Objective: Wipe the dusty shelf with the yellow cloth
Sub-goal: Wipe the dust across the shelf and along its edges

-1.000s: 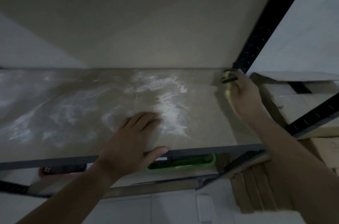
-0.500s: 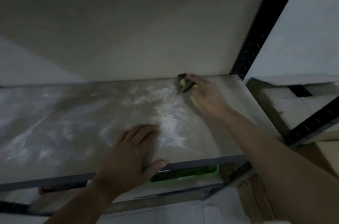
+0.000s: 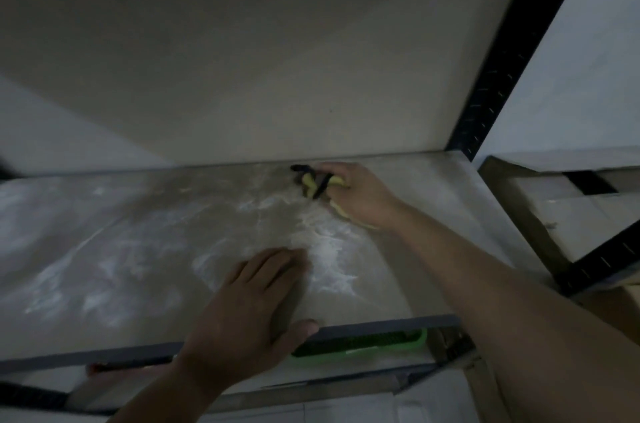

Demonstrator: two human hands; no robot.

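The dusty shelf is a pale board with white dust smears across its left and middle parts. My right hand grips the yellow cloth, which has dark trim, and presses it onto the board near the back edge, right of centre. Most of the cloth is hidden under the hand. My left hand lies flat on the board near the front edge, fingers straight, thumb over the dark front rim.
A black perforated upright stands at the shelf's back right corner. Cardboard boxes sit to the right behind a black brace. A green basket shows on the level below the front rim. A wall rises behind the shelf.
My right hand has swept the cloth leftward along the back edge, from the right corner by the upright toward the middle. My left hand has stayed planted on the board.
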